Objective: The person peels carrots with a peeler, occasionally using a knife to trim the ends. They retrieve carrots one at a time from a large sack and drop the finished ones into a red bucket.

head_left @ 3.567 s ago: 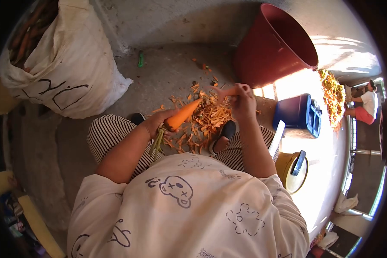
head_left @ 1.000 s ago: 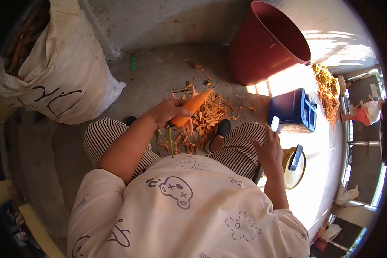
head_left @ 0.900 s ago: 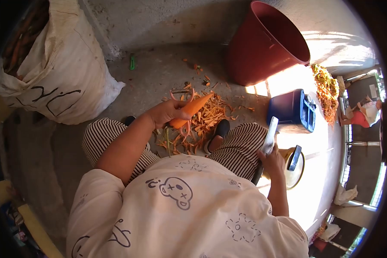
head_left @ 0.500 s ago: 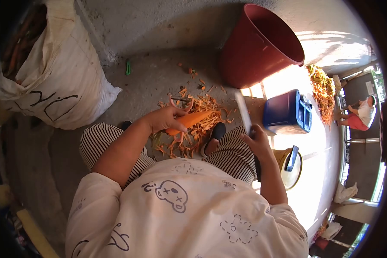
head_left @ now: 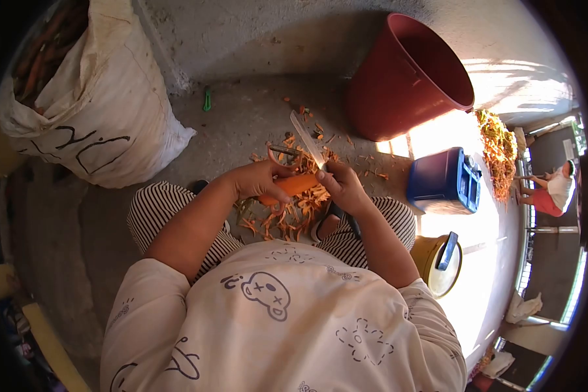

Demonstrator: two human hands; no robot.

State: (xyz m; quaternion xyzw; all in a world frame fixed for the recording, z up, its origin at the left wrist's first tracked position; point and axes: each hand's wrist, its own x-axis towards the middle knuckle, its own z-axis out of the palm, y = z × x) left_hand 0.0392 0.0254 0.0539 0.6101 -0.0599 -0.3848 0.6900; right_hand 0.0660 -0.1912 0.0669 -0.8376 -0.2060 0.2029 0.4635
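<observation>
My left hand (head_left: 262,181) is wrapped round a peeled orange carrot (head_left: 297,185). A pink-framed peeler (head_left: 283,150) juts out beyond its fingers, apparently held in the same hand. My right hand (head_left: 343,188) grips a knife (head_left: 306,137), its pale blade pointing up and to the left, right at the carrot's far end. Both hands are close together above a heap of orange peelings (head_left: 293,219) on the floor between my feet.
At upper left stands a white sack (head_left: 121,98) of unpeeled carrots. A green object (head_left: 207,99) lies near the wall. To the right are a red bucket (head_left: 389,85), a blue jerrycan (head_left: 434,181), a yellow container (head_left: 426,256) and a peelings pile (head_left: 498,153). Another person (head_left: 558,188) sits far right.
My right hand has moved left with the knife, from above my right knee to the carrot's end. My left hand still holds the carrot. The view has shifted slightly.
</observation>
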